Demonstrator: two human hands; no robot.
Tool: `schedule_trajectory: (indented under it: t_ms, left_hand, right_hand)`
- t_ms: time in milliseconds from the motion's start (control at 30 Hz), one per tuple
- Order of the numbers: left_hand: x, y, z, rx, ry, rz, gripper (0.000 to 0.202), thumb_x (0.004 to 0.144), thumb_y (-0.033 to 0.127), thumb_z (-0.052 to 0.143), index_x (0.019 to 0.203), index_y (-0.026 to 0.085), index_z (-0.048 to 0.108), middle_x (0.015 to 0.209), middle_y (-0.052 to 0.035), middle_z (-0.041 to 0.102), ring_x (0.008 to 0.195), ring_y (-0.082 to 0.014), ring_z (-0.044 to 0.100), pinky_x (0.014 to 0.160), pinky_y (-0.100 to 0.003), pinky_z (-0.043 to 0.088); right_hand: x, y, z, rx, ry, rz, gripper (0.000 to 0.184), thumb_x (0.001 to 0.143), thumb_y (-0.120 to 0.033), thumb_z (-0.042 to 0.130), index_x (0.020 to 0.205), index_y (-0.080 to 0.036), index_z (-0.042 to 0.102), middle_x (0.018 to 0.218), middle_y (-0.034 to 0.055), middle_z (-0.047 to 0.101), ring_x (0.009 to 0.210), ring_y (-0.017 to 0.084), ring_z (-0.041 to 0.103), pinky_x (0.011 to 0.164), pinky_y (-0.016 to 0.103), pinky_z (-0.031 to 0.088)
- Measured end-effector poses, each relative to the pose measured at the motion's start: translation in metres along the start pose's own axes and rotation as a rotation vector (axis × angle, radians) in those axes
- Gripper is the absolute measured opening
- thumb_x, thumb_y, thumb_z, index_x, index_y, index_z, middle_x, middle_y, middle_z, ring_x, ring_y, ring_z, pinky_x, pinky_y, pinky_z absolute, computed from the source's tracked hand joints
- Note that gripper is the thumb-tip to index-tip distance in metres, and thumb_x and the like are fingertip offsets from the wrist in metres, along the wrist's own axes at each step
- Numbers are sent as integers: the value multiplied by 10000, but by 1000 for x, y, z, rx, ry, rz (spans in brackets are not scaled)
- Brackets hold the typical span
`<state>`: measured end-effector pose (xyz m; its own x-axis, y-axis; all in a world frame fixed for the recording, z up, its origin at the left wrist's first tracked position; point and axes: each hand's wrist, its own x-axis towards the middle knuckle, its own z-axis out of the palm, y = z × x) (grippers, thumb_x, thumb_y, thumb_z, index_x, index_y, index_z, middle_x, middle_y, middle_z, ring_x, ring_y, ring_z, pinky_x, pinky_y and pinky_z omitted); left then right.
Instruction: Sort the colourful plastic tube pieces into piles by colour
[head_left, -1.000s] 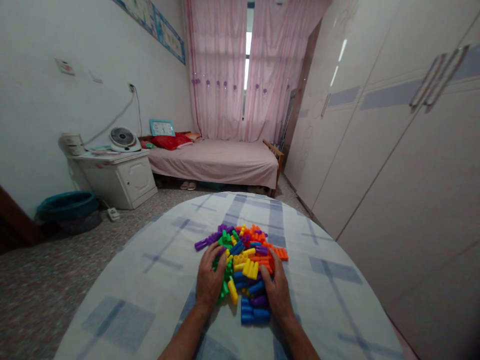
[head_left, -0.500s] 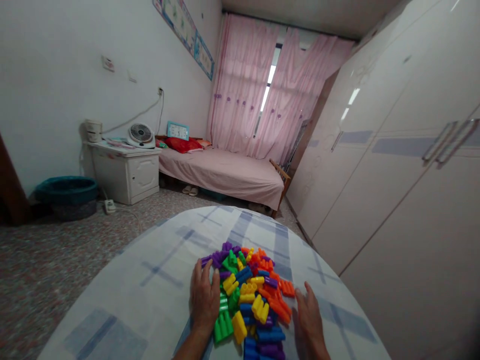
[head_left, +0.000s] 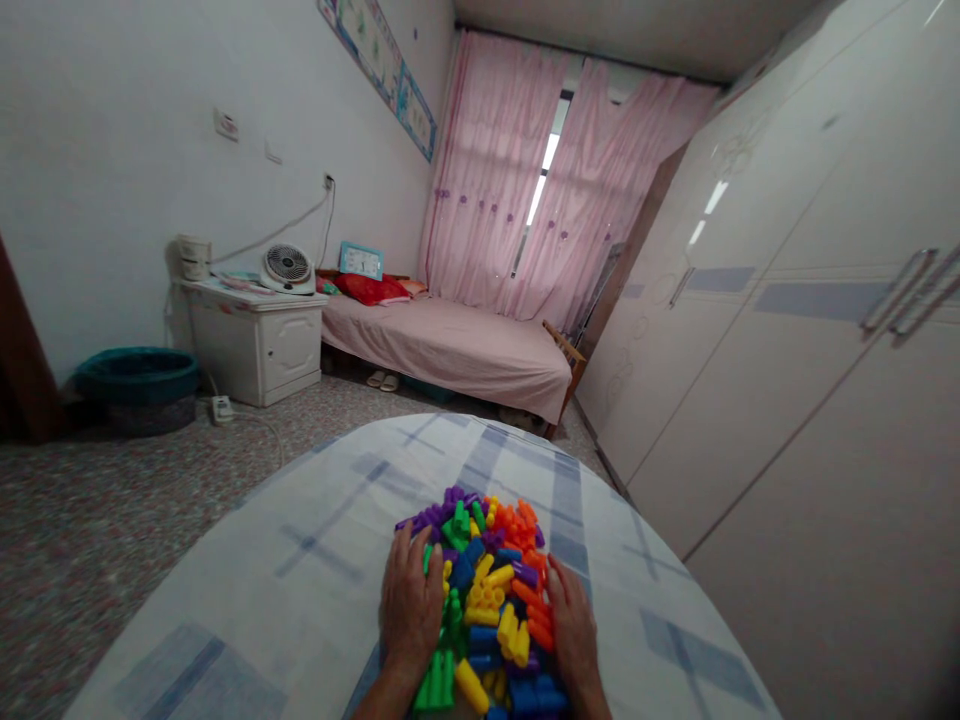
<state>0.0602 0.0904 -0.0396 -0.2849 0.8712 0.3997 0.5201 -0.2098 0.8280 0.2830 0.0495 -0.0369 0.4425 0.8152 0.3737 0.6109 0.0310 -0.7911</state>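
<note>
A heap of plastic building blocks [head_left: 487, 594] in purple, green, yellow, blue and orange lies on a round table. My left hand [head_left: 411, 600] rests against the heap's left side, fingers stretched out beside green blocks [head_left: 435, 682] and purple blocks [head_left: 424, 518]. On the opposite side, my right hand [head_left: 574, 625] touches the orange blocks [head_left: 534, 608] with its fingers extended. Neither hand grips a block. Yellow blocks [head_left: 514, 635] and blue blocks [head_left: 536, 695] lie between the hands, and the palms hide some pieces at the edges.
A white tablecloth with blue checks [head_left: 330, 560] covers the table. Beyond it stand a bed [head_left: 450, 335], a white cabinet [head_left: 289, 350] bearing a fan [head_left: 287, 265], and a teal-rimmed bin [head_left: 135, 375]. A tall wardrobe [head_left: 787, 400] lines the right side.
My right hand has moved left, from beside the heap up against the orange blocks, pressing them inward. The heap is narrower. My left hand stays at the left edge.
</note>
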Motion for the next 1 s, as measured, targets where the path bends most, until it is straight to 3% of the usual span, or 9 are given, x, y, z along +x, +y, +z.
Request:
schedule_trajectory:
  t_ms: [133,300,500,633,833,1000]
  left_hand:
    - [1,3,-4,-102,12,-40,433,891,429,363,1134,162,603,1334,-133,519,1283,-275,441,1094,-495,338]
    - [2,13,-12,-271,-82,-98,406,880,437,369,1110,197,601,1158,-88,632,1129,-228,572,1019,-424,431]
    - [2,12,-12,-260,-118,-93,450,842,481,378,1080,175,607,1145,-103,629,1130,-252,560,1038,-459,403]
    - [7,5,-12,-216,-69,-56,498,843,496,346,1098,152,599,1207,-130,585,1188,-264,516,1074,-470,367]
    - [49,-12,-20,-21,78,26,527,814,508,344,1055,126,616,1252,-183,531,1272,-314,426,1092,-501,327]
    - [81,-28,-14,68,-96,136,302,730,366,435,867,198,645,1068,-142,661,1165,-315,531,1067,-502,345]
  right_hand:
    - [-2,-8,-8,56,62,63,572,828,-622,370,1094,-199,649,1182,92,632,1154,269,543,1016,390,403]
    - [-2,-16,-10,150,102,110,560,849,-578,362,1117,-166,631,1168,102,640,1120,257,569,973,361,435]
    - [-4,-18,-3,213,-18,117,524,826,-578,430,1116,-194,639,1181,75,650,1120,235,582,1007,351,411]
    - [-2,-13,0,259,-10,149,525,841,-572,390,1103,-195,645,1173,73,657,1110,231,594,1005,360,417]
    - [-2,-10,3,295,25,149,505,849,-558,384,1096,-204,646,1159,70,663,1096,231,604,1007,364,420]
    - [-2,-11,4,295,39,167,490,853,-552,392,1099,-212,644,1165,66,661,1102,231,603,1000,361,429]
